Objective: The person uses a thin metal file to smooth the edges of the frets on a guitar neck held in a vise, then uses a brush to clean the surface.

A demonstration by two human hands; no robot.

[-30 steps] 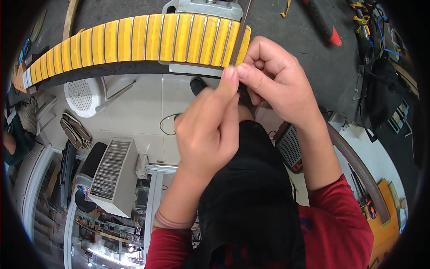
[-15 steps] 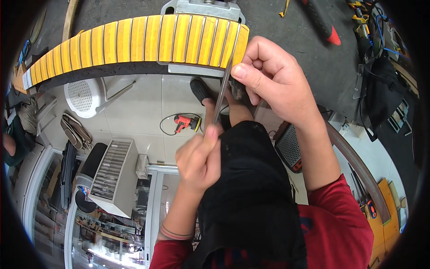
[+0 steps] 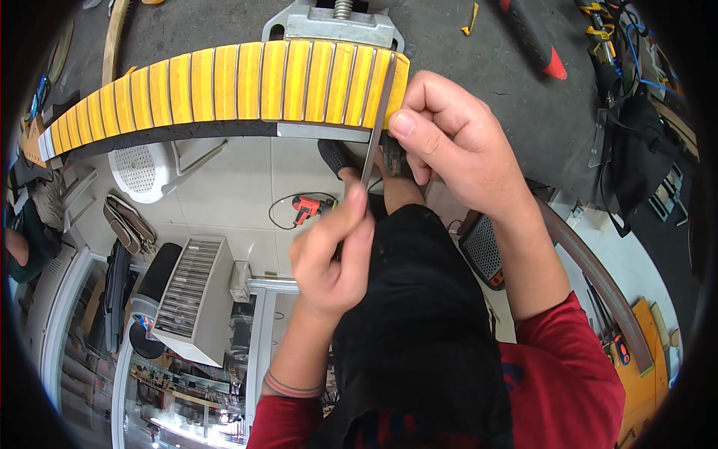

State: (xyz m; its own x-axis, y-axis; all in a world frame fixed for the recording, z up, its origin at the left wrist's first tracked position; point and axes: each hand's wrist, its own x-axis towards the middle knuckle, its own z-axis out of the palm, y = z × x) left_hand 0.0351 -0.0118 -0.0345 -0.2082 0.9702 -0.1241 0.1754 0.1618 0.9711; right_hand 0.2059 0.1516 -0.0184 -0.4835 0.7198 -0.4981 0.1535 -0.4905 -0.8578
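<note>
Well, at the far left, on the stretch of floor beyond the bench, a dark sleeve (image 3: 37, 243) of another person shows at the rim of the view. A white stool (image 3: 136, 173) stands to the right of it. Above the stool, the long board (image 3: 224, 84) runs from its narrow end at the left to its broad end near the middle, its face covered in yellow and crossed by thin metal bars. Below the stool and a little to its right is a pale slatted box (image 3: 196, 295), and farther right an orange power tool (image 3: 305, 209) lies on the floor with its cord looped beside it.

Next comes the left hand (image 3: 331, 258), slightly blurred, below the board's broad end and well apart from it. Its fingers are curled in and closed with the thumb on the lower end of a slim file (image 3: 372, 153) — the file slants up and rightward from there, its upper part over the board near the last bar. Behind the board sits a grey metal vise (image 3: 336, 31).

The right hand (image 3: 454, 146) is just beside the board's right end, fingers bent and half closed, thumb tip at the lower corner close to the file; whether it grips the board or touches the file cannot be told. Farther right, a black handle with a red tip (image 3: 540, 45) lies on the dark bench (image 3: 479, 67).
</note>
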